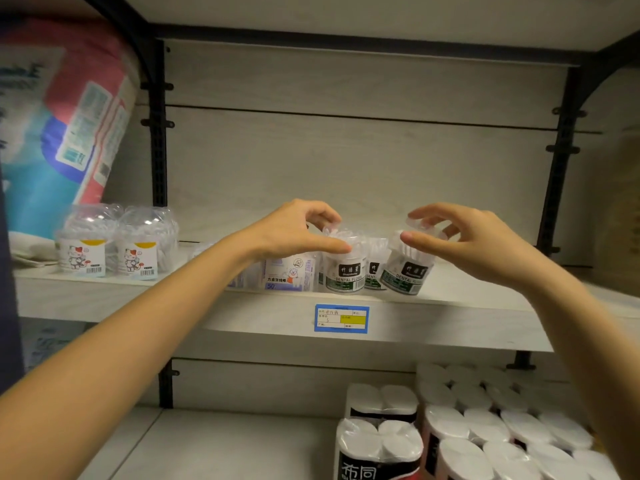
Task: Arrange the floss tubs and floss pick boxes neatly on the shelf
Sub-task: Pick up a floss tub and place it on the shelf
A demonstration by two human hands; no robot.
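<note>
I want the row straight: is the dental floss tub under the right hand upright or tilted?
Tilted. The right floss tub leans, its top toward the right and its label slanted, while the left floss tub stands straight.

A shop is indicated: a blue-bordered paper price label [341, 318] is fixed to the pale wooden shelf's [433, 323] front edge at centre, and wrapped white tissue-roll packs [491, 431] are stocked lower right.
</note>
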